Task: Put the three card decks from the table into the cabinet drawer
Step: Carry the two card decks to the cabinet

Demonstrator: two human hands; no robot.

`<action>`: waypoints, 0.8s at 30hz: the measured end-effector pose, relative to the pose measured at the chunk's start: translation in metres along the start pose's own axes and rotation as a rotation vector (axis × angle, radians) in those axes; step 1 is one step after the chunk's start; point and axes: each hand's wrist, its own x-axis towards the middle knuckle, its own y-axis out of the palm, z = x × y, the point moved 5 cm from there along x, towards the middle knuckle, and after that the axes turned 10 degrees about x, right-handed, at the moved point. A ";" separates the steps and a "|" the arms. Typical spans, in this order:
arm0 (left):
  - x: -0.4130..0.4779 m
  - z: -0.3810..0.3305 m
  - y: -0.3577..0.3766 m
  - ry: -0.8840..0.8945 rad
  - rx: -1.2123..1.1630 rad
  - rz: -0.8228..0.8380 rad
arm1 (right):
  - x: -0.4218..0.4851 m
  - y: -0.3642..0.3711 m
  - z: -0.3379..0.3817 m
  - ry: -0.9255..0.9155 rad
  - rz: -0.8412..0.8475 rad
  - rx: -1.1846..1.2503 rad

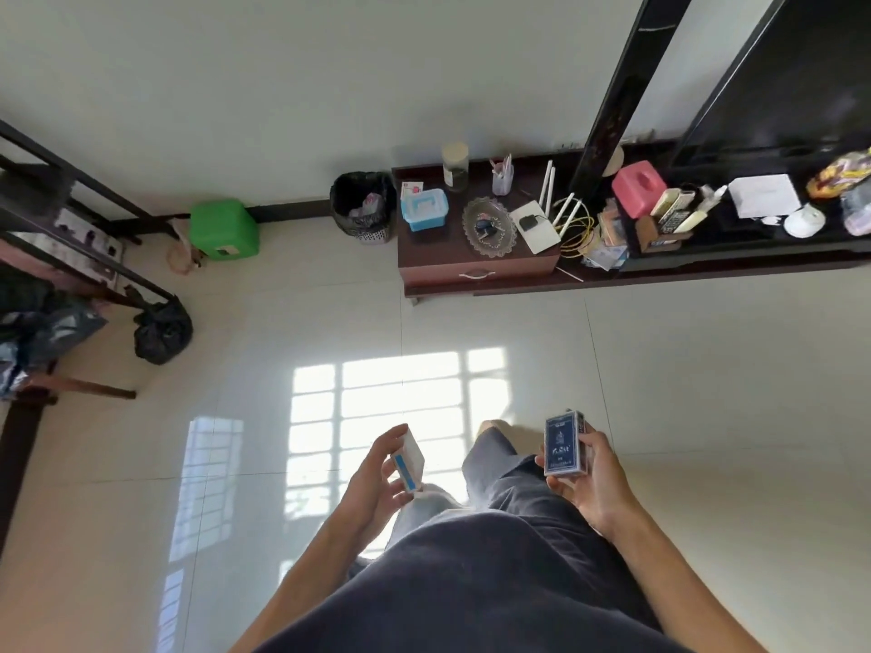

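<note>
My left hand (374,483) grips a white card deck with a blue stripe (409,461), held in front of my body over the floor. My right hand (591,478) holds dark blue card decks (563,445) upright; a second box edge shows behind the front one. Ahead across the floor stands the dark red cabinet (426,256), its drawer (476,274) shut, with a silver handle on the front. Both hands are well short of the cabinet.
On the cabinet top sit a blue plastic box (424,209), a glass dish (488,226), a white router (539,226) and a jar (455,167). A black bin (363,205) and green stool (224,228) stand to its left. A dark table (70,256) is at far left.
</note>
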 end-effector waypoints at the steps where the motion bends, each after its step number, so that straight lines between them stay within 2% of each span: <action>1: 0.008 -0.013 0.004 0.005 -0.014 0.003 | 0.009 0.009 0.013 0.003 0.005 0.003; 9: 0.066 -0.096 0.005 -0.018 -0.167 -0.020 | 0.062 0.086 0.096 0.011 0.016 0.000; 19: 0.151 -0.194 -0.037 -0.085 -0.093 -0.105 | 0.129 0.191 0.148 0.031 0.014 -0.057; 24: 0.199 -0.263 -0.038 -0.062 0.005 -0.042 | 0.153 0.229 0.169 0.018 -0.017 -0.026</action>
